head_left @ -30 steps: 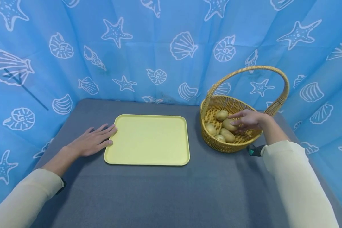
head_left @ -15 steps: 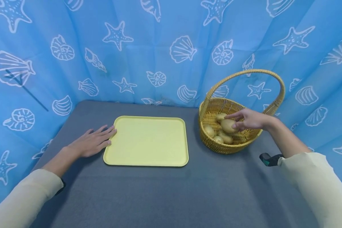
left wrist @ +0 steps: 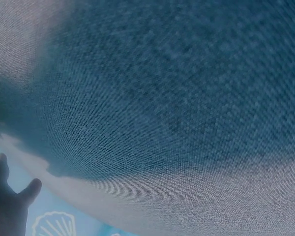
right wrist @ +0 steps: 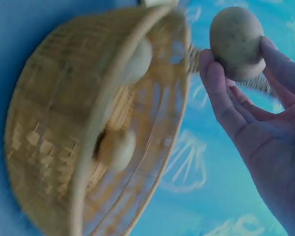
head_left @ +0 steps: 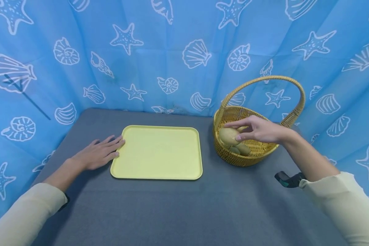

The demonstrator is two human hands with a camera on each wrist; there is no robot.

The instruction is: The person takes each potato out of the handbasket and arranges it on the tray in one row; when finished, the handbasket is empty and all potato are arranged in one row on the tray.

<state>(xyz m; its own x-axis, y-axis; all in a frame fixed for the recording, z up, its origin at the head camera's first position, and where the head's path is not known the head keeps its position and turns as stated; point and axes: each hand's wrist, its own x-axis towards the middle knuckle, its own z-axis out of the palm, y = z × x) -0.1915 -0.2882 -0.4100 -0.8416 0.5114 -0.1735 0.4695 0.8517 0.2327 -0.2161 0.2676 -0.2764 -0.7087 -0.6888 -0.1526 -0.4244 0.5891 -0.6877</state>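
Observation:
My right hand (head_left: 258, 129) pinches a potato (head_left: 229, 136) between thumb and fingertips, above the left part of a wicker basket (head_left: 230, 158). The right wrist view shows the held potato (right wrist: 237, 43) raised beyond the basket rim (right wrist: 83, 162). Other potatoes lie inside, one of them (head_left: 243, 149) near the front wall; the hand and held potato partly hide the rest. My left hand (head_left: 98, 154) lies flat with fingers spread, its fingertips on the left edge of a yellow tray (head_left: 156, 153). At the corner of the left wrist view that hand (left wrist: 10, 196) is dark.
The basket's tall arched handle (head_left: 264, 78) rises over the right forearm's far side. A grey cloth-covered table (head_left: 178, 212) carries tray and basket. Behind it hangs a blue curtain (head_left: 160, 44) with white shells and starfish.
My right hand has taken hold of a potato among the others, lifted it and carried it leftward. My left hand stays at the tray's edge.

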